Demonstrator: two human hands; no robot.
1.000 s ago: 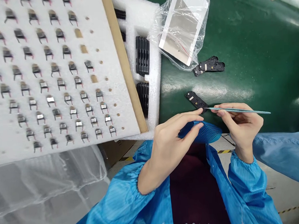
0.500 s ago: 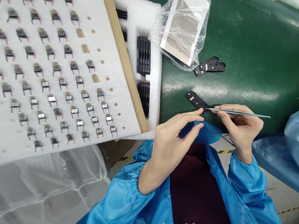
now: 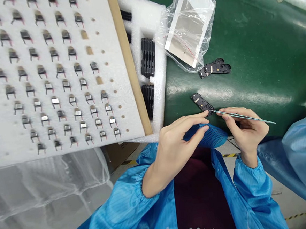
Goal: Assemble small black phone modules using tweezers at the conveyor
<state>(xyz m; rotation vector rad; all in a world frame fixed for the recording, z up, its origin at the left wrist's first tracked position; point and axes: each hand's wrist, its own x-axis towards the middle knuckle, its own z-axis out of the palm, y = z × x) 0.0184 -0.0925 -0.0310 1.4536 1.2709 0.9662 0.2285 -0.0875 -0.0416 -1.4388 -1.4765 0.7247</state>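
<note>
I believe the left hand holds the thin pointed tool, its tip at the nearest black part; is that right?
Wrong hand: the head view shows the right hand holding the thin pointed tool, its tip at the nearest black part.

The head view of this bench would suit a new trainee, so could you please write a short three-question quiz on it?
1. Which of the person's hands holds the thin pointed tool?
2. True or false: the single black part by the left hand sits inside the white foam tray.
3. Farther up the green tabletop, how does the pair of black parts lie? A) end to end with a gap; B) one overlapping the other; C) on edge in a row.

Key:
1. The right hand.
2. False; it is outside the white foam tray.
3. B.
</note>
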